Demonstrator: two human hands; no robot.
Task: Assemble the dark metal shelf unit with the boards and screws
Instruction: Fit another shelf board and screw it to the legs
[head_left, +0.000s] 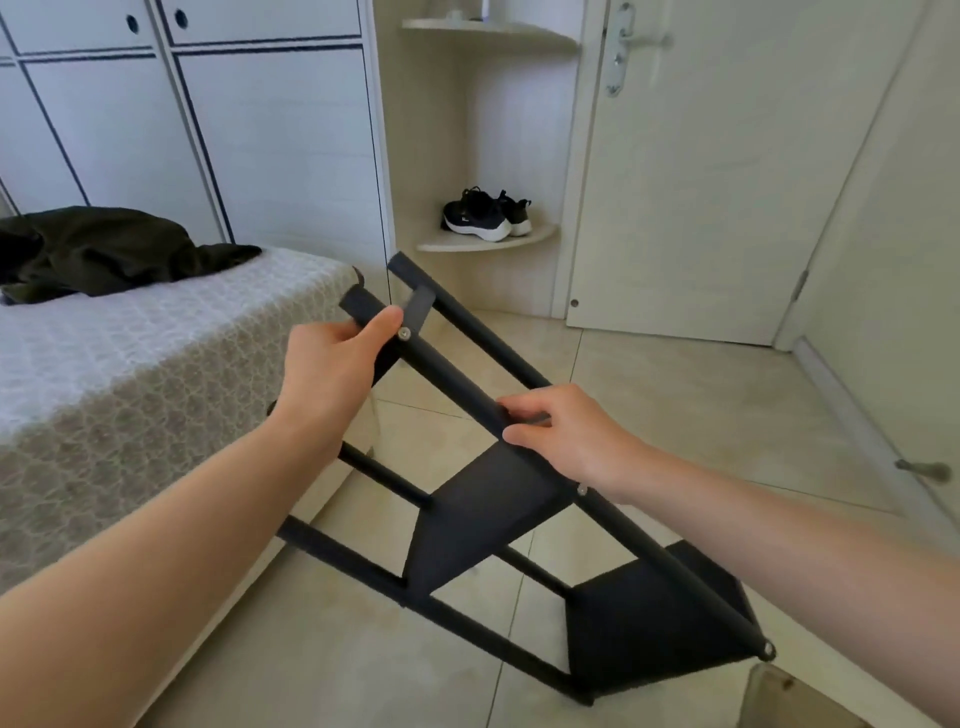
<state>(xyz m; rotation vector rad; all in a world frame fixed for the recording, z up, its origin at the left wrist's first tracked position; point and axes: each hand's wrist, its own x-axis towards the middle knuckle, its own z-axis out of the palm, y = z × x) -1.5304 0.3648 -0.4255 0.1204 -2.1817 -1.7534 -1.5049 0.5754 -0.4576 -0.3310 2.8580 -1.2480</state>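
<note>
The dark metal shelf unit hangs tilted above the tiled floor, its top end pointing away from me toward the bed corner. Two dark boards sit in the frame, one in the middle and one at the lower end. My left hand grips the upper end of the near post, thumb beside a silver screw. My right hand grips the same post lower down, just above the middle board. Another screw shows at the post's lower end.
A bed with a patterned cover stands at left, dark clothing on it. A corner shelf holds black sneakers. A closed door is at the back right, and a wardrobe behind the bed. A brown object lies at bottom right.
</note>
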